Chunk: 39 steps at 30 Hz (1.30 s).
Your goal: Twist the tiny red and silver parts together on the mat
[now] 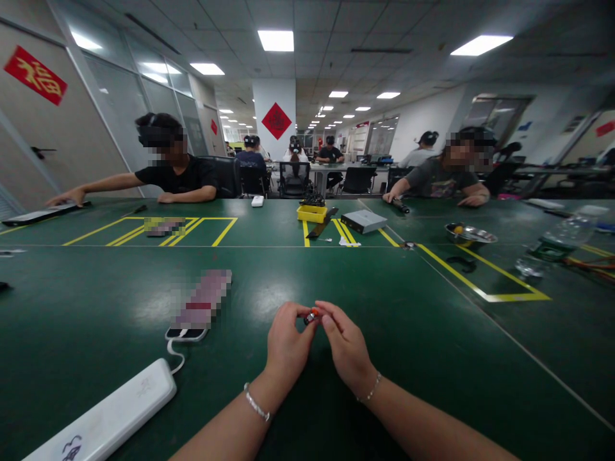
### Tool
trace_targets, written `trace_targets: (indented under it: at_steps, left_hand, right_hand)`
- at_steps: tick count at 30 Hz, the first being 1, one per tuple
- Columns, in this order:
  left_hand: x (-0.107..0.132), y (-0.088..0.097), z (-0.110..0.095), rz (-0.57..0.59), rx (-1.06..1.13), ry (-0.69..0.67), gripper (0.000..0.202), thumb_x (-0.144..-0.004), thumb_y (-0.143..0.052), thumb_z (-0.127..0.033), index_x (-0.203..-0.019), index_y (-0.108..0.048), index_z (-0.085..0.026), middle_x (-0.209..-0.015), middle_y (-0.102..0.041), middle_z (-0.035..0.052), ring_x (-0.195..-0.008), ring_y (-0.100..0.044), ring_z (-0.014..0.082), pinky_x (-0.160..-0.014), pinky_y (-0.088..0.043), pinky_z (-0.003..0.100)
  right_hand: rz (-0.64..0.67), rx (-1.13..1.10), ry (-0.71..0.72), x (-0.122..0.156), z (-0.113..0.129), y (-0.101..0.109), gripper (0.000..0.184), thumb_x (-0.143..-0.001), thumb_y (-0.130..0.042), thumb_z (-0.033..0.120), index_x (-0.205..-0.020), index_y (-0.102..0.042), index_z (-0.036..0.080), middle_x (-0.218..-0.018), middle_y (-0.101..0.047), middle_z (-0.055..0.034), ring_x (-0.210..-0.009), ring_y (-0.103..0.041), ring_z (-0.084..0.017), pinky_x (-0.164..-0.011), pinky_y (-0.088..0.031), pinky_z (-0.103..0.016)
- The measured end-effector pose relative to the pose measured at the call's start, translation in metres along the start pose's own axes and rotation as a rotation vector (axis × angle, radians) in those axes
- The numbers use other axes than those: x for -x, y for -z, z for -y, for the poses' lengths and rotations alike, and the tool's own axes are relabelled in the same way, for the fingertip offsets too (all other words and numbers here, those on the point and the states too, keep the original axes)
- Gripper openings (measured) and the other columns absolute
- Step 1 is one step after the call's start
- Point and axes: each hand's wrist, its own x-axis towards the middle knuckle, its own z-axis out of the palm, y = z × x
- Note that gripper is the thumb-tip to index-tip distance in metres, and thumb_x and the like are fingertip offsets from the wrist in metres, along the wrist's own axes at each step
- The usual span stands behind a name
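Observation:
Just above the green tabletop [250, 384], my left hand [288, 339] pinches a small orange, silver and black piece [311, 315] between thumb and fingertips. My right hand [346, 346] meets it from the other side, its fingertips closed on the orange end. The fingers cover much of the piece, and its kind is too small to tell. A phone [204, 298] lies left of my hands, blurred over its screen. A white cable [179, 358] joins it to a long white power bank [110, 410] at the lower left.
Across the table sit a yellow bin [311, 212] of dark parts, a grey box [364, 221], a metal bowl [471, 234] and a tipped plastic bottle [557, 240]. Yellow tape [519, 297] marks the surface. One person [177, 166] sits at the far left, another [442, 169] at the far right.

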Motion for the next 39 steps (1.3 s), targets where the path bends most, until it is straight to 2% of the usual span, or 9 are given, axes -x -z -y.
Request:
trace_targets:
  at_steps: [5, 14, 17, 21, 23, 29, 32, 35, 39]
  left_hand:
    - [0.004, 0.000, -0.002, 0.006, 0.034, 0.021, 0.008, -0.070, -0.059, -0.023, -0.076, -0.055, -0.019, -0.074, -0.057, -0.0003, -0.073, -0.053, 0.0154, -0.067, -0.041, 0.029]
    - [0.003, 0.000, 0.001, -0.025, -0.004, 0.069, 0.008, -0.068, -0.060, -0.023, -0.073, -0.056, -0.019, -0.072, -0.057, 0.0000, -0.072, -0.054, 0.0165, -0.068, -0.040, 0.030]
    - [0.003, 0.001, 0.001, -0.019, 0.006, 0.050, 0.008, -0.068, -0.060, -0.024, -0.072, -0.056, -0.019, -0.072, -0.057, 0.0000, -0.072, -0.054, 0.0164, -0.069, -0.040, 0.031]
    - [0.002, 0.001, -0.001, -0.020, 0.043, 0.013, 0.009, -0.067, -0.062, -0.025, -0.072, -0.057, -0.019, -0.072, -0.058, -0.0002, -0.072, -0.054, 0.0161, -0.069, -0.040, 0.030]
    - [0.001, 0.002, -0.001, -0.026, 0.057, 0.007, 0.009, -0.067, -0.063, -0.025, -0.072, -0.058, -0.019, -0.072, -0.058, -0.0004, -0.072, -0.055, 0.0160, -0.070, -0.040, 0.030]
    - [0.000, 0.005, 0.004, -0.047, 0.067, 0.035, 0.006, -0.068, -0.061, -0.024, -0.073, -0.059, -0.020, -0.073, -0.059, -0.0006, -0.073, -0.055, 0.0161, -0.071, -0.040, 0.030]
    - [0.000, 0.004, 0.008, -0.049, 0.063, 0.042, 0.007, -0.070, -0.060, -0.026, -0.073, -0.059, -0.020, -0.073, -0.059, -0.0003, -0.074, -0.055, 0.0163, -0.072, -0.040, 0.031]
    - [-0.001, 0.003, 0.011, -0.041, 0.062, 0.054, 0.008, -0.069, -0.060, -0.026, -0.074, -0.059, -0.020, -0.074, -0.058, -0.0002, -0.075, -0.055, 0.0165, -0.073, -0.041, 0.031]
    - [-0.003, 0.000, 0.010, -0.025, 0.090, 0.055, 0.009, -0.066, -0.062, -0.024, -0.074, -0.060, -0.020, -0.073, -0.059, -0.0004, -0.073, -0.055, 0.0170, -0.069, -0.042, 0.030]
  right_hand:
    - [-0.050, 0.175, 0.083, 0.007, -0.002, -0.001, 0.028, -0.080, -0.039, 0.020, -0.106, -0.050, 0.021, -0.099, -0.059, -0.0043, -0.092, -0.055, -0.016, -0.085, -0.040, -0.030]
    - [0.008, 0.261, 0.204, 0.011, 0.004, -0.003, 0.036, -0.074, -0.036, 0.008, -0.103, -0.053, 0.021, -0.097, -0.060, -0.0047, -0.091, -0.055, -0.016, -0.084, -0.041, -0.030]
    - [0.009, 0.227, 0.212, 0.009, 0.005, -0.001, 0.033, -0.074, -0.037, 0.010, -0.100, -0.054, 0.021, -0.095, -0.060, -0.0046, -0.089, -0.056, -0.016, -0.083, -0.042, -0.030]
    - [-0.033, 0.115, 0.109, 0.004, 0.007, 0.002, 0.019, -0.077, -0.044, 0.019, -0.091, -0.056, 0.021, -0.088, -0.062, -0.0041, -0.083, -0.058, -0.016, -0.075, -0.045, -0.028]
    - [-0.024, 0.094, 0.084, 0.004, 0.007, 0.003, 0.018, -0.077, -0.046, 0.022, -0.092, -0.056, 0.021, -0.088, -0.062, -0.0041, -0.082, -0.058, -0.016, -0.074, -0.045, -0.028]
    - [0.065, 0.277, 0.287, 0.010, 0.008, 0.001, 0.029, -0.079, -0.040, 0.017, -0.104, -0.055, 0.022, -0.101, -0.060, -0.0049, -0.094, -0.054, -0.017, -0.085, -0.040, -0.031]
    - [0.083, 0.289, 0.307, 0.011, 0.007, -0.001, 0.032, -0.078, -0.040, 0.017, -0.106, -0.054, 0.022, -0.104, -0.059, -0.0054, -0.096, -0.054, -0.018, -0.088, -0.039, -0.033]
    - [0.087, 0.204, 0.190, 0.007, 0.004, -0.002, 0.028, -0.077, -0.043, 0.019, -0.102, -0.056, 0.023, -0.099, -0.061, -0.0046, -0.091, -0.055, -0.018, -0.085, -0.040, -0.034]
    - [0.070, -0.211, -0.173, -0.007, -0.006, -0.003, 0.014, -0.073, -0.054, 0.026, -0.085, -0.057, 0.019, -0.083, -0.063, -0.0037, -0.079, -0.058, -0.016, -0.075, -0.045, -0.032]
